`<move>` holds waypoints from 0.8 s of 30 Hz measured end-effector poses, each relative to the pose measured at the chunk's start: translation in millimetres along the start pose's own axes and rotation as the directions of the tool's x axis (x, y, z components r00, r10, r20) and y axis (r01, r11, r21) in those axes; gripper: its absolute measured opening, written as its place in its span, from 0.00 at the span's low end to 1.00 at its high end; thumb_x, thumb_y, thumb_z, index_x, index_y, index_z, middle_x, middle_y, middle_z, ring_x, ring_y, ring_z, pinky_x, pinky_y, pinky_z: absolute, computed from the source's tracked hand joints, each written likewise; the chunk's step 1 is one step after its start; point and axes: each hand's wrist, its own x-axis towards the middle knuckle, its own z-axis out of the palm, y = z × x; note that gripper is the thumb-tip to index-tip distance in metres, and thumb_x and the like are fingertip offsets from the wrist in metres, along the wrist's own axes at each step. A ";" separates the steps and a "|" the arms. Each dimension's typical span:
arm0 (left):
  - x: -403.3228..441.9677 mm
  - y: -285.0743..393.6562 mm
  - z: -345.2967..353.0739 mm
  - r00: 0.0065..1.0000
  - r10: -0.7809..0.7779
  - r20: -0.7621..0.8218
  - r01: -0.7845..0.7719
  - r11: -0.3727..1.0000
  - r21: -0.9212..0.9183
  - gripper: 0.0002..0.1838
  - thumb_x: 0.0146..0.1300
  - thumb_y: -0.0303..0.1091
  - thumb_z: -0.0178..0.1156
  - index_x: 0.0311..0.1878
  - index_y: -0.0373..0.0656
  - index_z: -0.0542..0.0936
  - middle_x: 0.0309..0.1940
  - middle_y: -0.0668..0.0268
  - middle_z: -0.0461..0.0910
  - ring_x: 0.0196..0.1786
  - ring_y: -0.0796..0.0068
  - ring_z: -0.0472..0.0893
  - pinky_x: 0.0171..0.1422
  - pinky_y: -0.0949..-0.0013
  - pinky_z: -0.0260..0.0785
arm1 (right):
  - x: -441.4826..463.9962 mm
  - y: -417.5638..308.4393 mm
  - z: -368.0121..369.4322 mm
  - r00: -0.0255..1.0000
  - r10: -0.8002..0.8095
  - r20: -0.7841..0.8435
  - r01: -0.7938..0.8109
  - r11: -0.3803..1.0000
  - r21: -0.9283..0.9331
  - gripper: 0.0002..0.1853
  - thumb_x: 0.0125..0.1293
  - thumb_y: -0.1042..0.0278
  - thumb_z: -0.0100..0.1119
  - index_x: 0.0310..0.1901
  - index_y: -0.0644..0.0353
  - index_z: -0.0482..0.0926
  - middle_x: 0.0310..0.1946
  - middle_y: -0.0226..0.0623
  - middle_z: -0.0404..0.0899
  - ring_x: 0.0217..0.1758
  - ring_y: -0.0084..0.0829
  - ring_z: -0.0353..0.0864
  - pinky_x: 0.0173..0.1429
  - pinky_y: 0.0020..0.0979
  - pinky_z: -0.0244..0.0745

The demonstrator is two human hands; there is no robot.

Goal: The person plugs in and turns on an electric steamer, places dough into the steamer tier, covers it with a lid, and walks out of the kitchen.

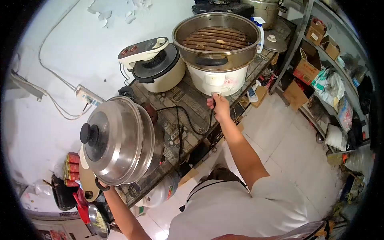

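My right hand [219,107] is closed around the plug end of a black power cord [188,122], right at the front base of a white electric cooker [218,80]. A steel steamer tier [216,44] with a brown slatted rack [216,39] inside sits on that cooker. At the lower left, my left hand [105,185] grips the black side handle of a steel steamer pot [154,144]; its fingers are mostly hidden. The pot's domed steel lid [114,136] has a black knob.
A cream cooker with a hinged lid [160,72] stands against the wall on the patterned table [172,100]. A power strip [89,96] hangs on the wall. Red cans [72,170] and a metal bowl [98,222] are left. Shelves with cardboard boxes [306,72] line the right.
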 end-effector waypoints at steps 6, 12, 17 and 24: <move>2.3 -1.7 -1.2 1.000 0.004 -0.003 -0.004 1.000 0.008 0.22 0.68 0.40 0.46 0.63 0.43 0.64 0.59 0.61 0.67 0.59 0.65 0.69 0.63 0.62 0.63 | 1.1 4.6 -4.1 1.000 -0.014 0.018 0.014 1.000 -0.014 0.12 0.70 0.64 0.46 0.36 0.65 0.72 0.27 0.39 0.78 0.24 0.25 0.74 0.28 0.27 0.67; -1.8 -4.5 -2.2 1.000 -0.002 -0.017 0.002 1.000 0.021 0.23 0.68 0.40 0.46 0.63 0.43 0.63 0.59 0.61 0.67 0.59 0.65 0.69 0.64 0.62 0.63 | -9.0 7.0 6.0 0.989 -0.139 -0.050 0.135 0.988 -0.076 0.13 0.70 0.63 0.47 0.35 0.65 0.72 0.29 0.39 0.78 0.24 0.24 0.73 0.27 0.25 0.66; -2.9 -5.3 -2.4 1.000 -0.004 -0.021 0.005 1.000 0.025 0.23 0.68 0.40 0.46 0.63 0.43 0.63 0.59 0.61 0.67 0.59 0.65 0.68 0.64 0.62 0.63 | -9.2 0.8 0.1 1.000 0.011 0.012 -0.010 0.998 -0.063 0.12 0.70 0.64 0.45 0.39 0.68 0.70 0.29 0.41 0.78 0.22 0.26 0.74 0.26 0.29 0.67; -6.2 -4.1 -2.0 1.000 0.003 -0.024 -0.002 1.000 0.028 0.23 0.68 0.40 0.46 0.63 0.43 0.63 0.60 0.61 0.66 0.59 0.65 0.68 0.64 0.62 0.62 | -12.6 18.8 0.8 0.984 -0.172 0.035 0.172 0.985 0.010 0.14 0.71 0.64 0.45 0.39 0.70 0.70 0.29 0.42 0.78 0.23 0.27 0.74 0.26 0.30 0.68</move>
